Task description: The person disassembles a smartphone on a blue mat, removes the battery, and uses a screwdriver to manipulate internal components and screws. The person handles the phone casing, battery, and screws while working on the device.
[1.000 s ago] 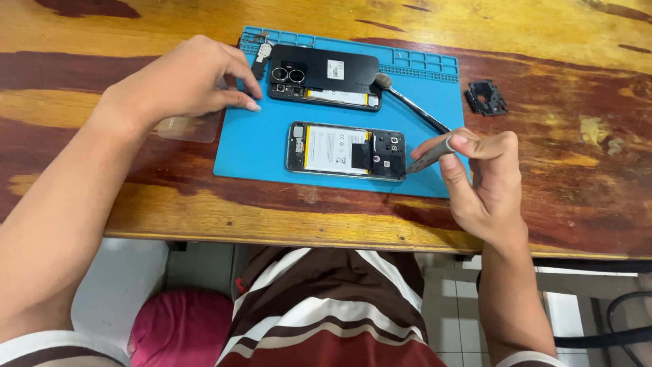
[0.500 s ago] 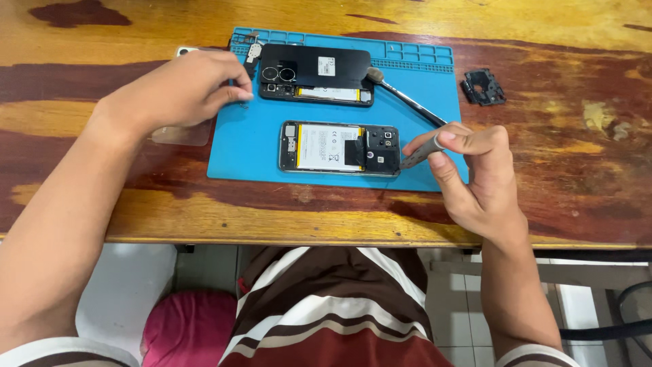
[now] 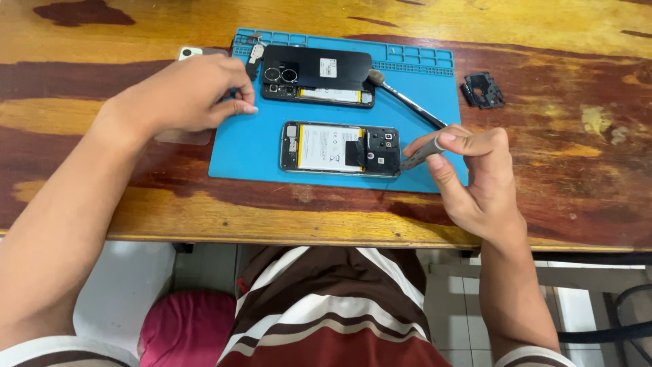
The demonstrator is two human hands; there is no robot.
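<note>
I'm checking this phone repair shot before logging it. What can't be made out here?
- Head view: the tip of the grey tool in the right hand is too small to tell its kind.
- The clear sheet and small white thing are mostly covered by the left hand.
- Whether the left fingers pinch anything: hidden.
- Parts inside the opened phone: too small.
</note>
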